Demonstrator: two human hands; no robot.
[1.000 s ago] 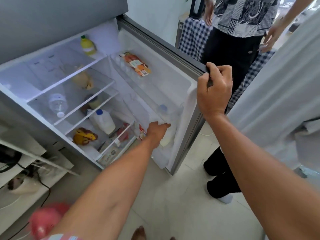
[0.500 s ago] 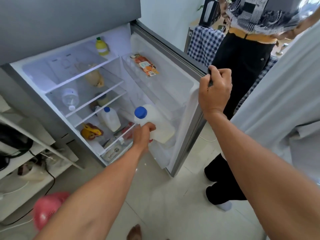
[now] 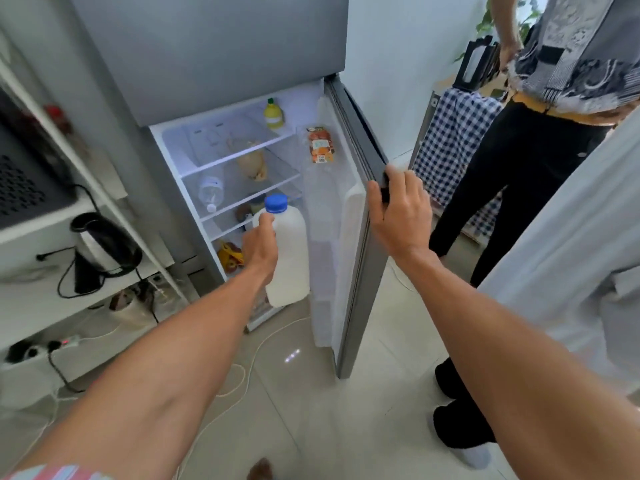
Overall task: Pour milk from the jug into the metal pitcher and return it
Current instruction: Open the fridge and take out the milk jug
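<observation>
A white milk jug (image 3: 292, 251) with a blue cap (image 3: 276, 203) hangs upright in front of the open fridge (image 3: 221, 157). My left hand (image 3: 260, 249) grips it by the handle side, clear of the door shelves. My right hand (image 3: 400, 206) is closed around the edge of the open fridge door (image 3: 356, 216). No metal pitcher shows anywhere in view.
A person in black trousers (image 3: 502, 188) stands right behind the door, beside a checked cloth (image 3: 453, 140). White shelves on the left carry a black kettle (image 3: 104, 247) and a power strip (image 3: 65, 342). Cables trail over the tiled floor (image 3: 242, 372). A white curtain (image 3: 571, 254) hangs at right.
My left hand took the jug from the door's lower shelf and lifted it up and out of the fridge. The right hand stayed on the door edge, which has swung more edge-on.
</observation>
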